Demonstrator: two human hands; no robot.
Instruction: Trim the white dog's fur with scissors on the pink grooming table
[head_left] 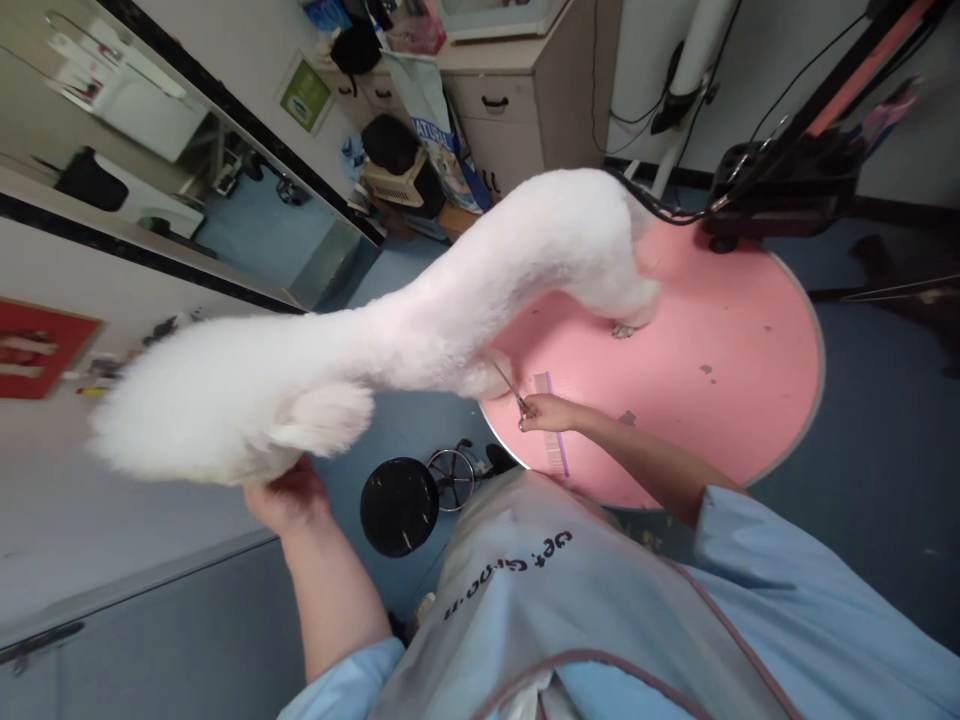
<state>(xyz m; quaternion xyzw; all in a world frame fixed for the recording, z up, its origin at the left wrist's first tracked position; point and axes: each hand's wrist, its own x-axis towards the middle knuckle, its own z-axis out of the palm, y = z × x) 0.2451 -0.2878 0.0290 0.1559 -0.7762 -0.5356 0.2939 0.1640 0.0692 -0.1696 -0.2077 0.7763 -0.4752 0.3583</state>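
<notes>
A fluffy white dog [420,320] stands on a round pink grooming table [735,370], its head stretched out past the table's left edge. Under the dog's head, my left hand [292,497] is closed against the fur of the chin or muzzle, its fingertips partly hidden. My right hand [549,412] grips a pair of scissors [511,383] by the handles. The scissors' blades point up and left, beside the fur of a front leg. Close to my right hand, a metal comb [555,440] with a purple edge lies on the table.
A black round stool [400,507] stands on the blue floor, left of the table. Behind are a wooden cabinet [517,110], a bag [450,150] and a pet carrier [405,185]. A black strap [675,212] runs from the dog's rear toward the right.
</notes>
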